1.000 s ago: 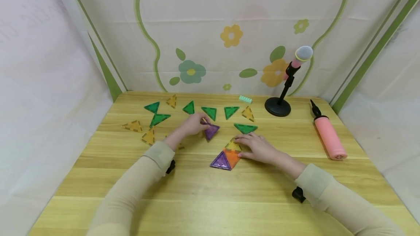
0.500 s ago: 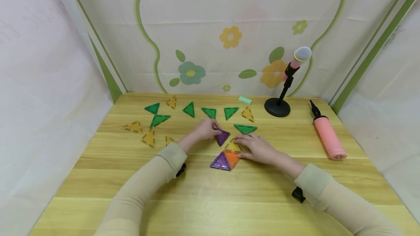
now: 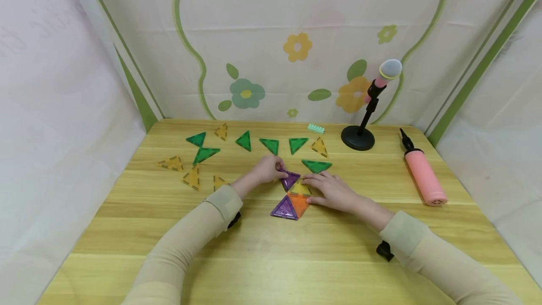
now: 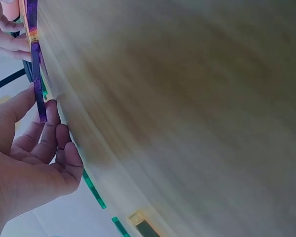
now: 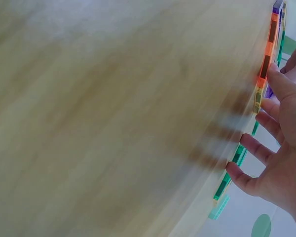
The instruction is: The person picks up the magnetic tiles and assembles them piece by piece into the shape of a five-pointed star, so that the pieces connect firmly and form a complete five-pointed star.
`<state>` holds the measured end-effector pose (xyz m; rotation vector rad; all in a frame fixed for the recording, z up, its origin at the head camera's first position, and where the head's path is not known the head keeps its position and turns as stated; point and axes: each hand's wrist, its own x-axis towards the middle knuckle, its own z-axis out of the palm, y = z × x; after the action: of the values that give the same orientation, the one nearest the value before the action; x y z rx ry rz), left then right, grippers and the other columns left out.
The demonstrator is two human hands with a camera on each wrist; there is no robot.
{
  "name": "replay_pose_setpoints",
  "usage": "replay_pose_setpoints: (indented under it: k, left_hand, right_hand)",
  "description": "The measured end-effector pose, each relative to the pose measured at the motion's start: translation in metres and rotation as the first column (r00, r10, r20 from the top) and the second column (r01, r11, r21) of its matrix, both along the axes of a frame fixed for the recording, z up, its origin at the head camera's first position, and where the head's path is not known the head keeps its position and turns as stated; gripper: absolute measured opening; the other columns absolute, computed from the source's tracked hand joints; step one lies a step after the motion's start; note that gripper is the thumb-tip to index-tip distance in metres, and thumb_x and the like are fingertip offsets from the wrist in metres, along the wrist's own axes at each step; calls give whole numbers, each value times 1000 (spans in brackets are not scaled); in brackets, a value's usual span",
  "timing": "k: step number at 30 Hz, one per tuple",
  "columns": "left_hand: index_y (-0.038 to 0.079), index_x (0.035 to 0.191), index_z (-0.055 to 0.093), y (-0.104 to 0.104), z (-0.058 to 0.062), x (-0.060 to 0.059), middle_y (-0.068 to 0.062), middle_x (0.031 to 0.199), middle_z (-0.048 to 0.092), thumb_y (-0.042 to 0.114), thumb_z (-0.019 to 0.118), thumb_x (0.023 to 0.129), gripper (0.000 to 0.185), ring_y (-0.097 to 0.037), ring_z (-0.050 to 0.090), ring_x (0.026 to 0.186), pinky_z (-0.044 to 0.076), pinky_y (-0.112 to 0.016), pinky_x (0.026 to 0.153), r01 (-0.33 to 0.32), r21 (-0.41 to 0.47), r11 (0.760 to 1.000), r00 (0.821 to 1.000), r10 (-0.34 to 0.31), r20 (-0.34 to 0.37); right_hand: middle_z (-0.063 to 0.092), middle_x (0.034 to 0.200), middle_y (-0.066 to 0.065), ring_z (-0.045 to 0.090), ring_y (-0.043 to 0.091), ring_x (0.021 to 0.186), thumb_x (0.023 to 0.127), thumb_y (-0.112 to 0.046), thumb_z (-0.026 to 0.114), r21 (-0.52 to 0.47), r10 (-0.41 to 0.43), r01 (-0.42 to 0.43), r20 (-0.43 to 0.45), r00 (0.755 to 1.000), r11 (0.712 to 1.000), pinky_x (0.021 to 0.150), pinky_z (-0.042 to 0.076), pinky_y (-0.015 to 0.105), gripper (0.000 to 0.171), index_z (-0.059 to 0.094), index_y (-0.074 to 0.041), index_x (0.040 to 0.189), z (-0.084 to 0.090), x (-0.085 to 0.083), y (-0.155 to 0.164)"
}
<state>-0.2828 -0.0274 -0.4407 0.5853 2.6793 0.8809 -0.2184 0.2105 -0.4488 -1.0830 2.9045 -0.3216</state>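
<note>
We're over the tabletop [image 3: 271, 258], and the change is on the left side: our left hand [image 3: 266, 169] has carried the loose purple triangle [image 3: 290, 179] in from left of centre until it sits right up against the flat cluster near the tabletop's middle. A second back that tile was well apart from the cluster; now its edge touches the yellow triangle [image 3: 300, 188], so we read this as the join step about done, seating still unconfirmed.

Our right hand [image 3: 334, 191] hasn't moved: fingers spread and flat, pressing the yellow triangle and the orange triangle [image 3: 299, 204] to pin the cluster. The lower purple triangle [image 3: 284, 208] joins the orange one on its left edge.

Left hand state: thumb and fingertips pinch the loose purple tile by its left corner; the wrist view shows it edge-on [image 4: 38, 94] between thumb and fingers [image 4: 52, 136]. So the tile lies just right of that hand, at its fingertips, and just left of the right hand's fingertips.

Spare green and yellow triangles sit along the far edge.
</note>
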Motion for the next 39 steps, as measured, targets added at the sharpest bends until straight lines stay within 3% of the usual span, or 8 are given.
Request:
replay_pose_setpoints:
  k: [6,10,18,24,32,39]
  left_hand:
    - [6,95,65,-6,3,-4,-4,89,63,21,71,86,19,-15,57,80,49,-26,71,33,45,998,999,-33,-11]
    - [3,106,65,-19,15,-9,-9,102,62,20,71,86,27,-22,57,97,48,-33,83,39,73,997,998,-35,-51]
    - [4,120,61,-66,47,-22,-14,122,59,26,69,87,41,-32,51,118,40,-43,101,46,49,998,989,-38,-146]
    - [10,132,54,-113,60,-34,-10,136,52,31,68,87,51,-32,41,130,31,-49,108,-11,7,1000,986,12,-169]
    - [9,137,49,-178,59,-52,-16,142,44,28,69,87,57,-38,34,133,28,-55,107,-104,18,994,970,105,-217]
    - [2,140,42,-224,36,-60,-23,145,37,23,66,90,59,-44,27,135,19,-57,110,-209,14,978,956,208,-205]
  right_hand:
    - [49,140,-2,44,25,124,88,-48,61,3,4,-4,-2,1000,1000,90,42,53,53,54,-20,134,0,-1,-1]
    - [49,140,-1,44,26,124,89,-48,61,4,3,-3,6,1000,1000,91,42,54,54,54,-19,133,1,-1,-1]
    - [49,140,-1,44,26,125,88,-48,61,6,1,-1,7,1000,1000,92,41,54,54,54,-19,134,2,0,-1]
    - [49,140,0,44,26,125,88,-47,61,3,5,-5,6,1000,1000,91,41,54,54,54,-19,134,2,0,-2]
    - [49,140,0,44,26,124,88,-46,62,-5,4,-4,3,1000,1000,90,42,54,54,54,-18,134,4,0,-3]
    - [49,140,0,44,27,124,88,-46,62,2,0,0,1,1000,1000,89,42,54,54,54,-18,134,5,3,-3]
